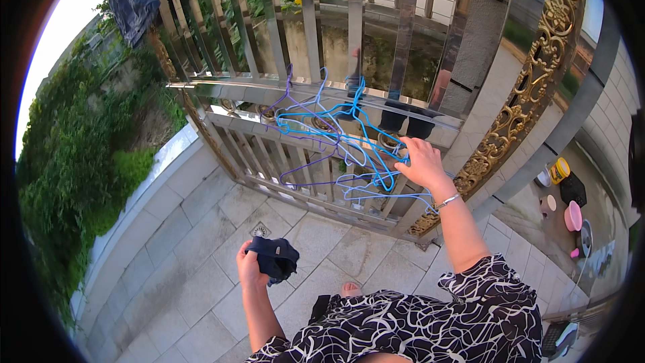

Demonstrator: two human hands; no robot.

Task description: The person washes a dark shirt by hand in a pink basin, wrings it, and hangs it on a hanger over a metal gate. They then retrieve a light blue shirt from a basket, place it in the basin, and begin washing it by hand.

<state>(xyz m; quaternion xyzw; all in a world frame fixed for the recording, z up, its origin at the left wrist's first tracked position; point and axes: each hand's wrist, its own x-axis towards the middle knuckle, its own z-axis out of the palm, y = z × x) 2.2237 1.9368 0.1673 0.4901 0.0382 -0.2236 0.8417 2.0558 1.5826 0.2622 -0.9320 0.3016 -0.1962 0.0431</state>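
My left hand (pixel 248 269) is closed on a small dark navy cloth garment (pixel 278 259), bunched and hanging to the right of my fingers; its exact kind I cannot make out. Out to the right, my right hand (pixel 424 163) reaches up to a cluster of clothes hangers, its fingers closed at the corner of a blue hanger (pixel 373 144). Purple hangers (pixel 314 119) and a pale blue one (pixel 320 97) overlap it. They hang by their hooks along the rail of a shiny metal gate (pixel 269 83). No clothing shows on these hangers.
A gold ornamental post (pixel 531 87) stands right of the gate. Dark cloth (pixel 133 1) hangs at the upper left. Beyond the post are a yellow bucket (pixel 559 171) and a pink basin (pixel 572 216). Grey tiles (pixel 201 269) cover the floor; green bushes (pixel 74 141) grow left.
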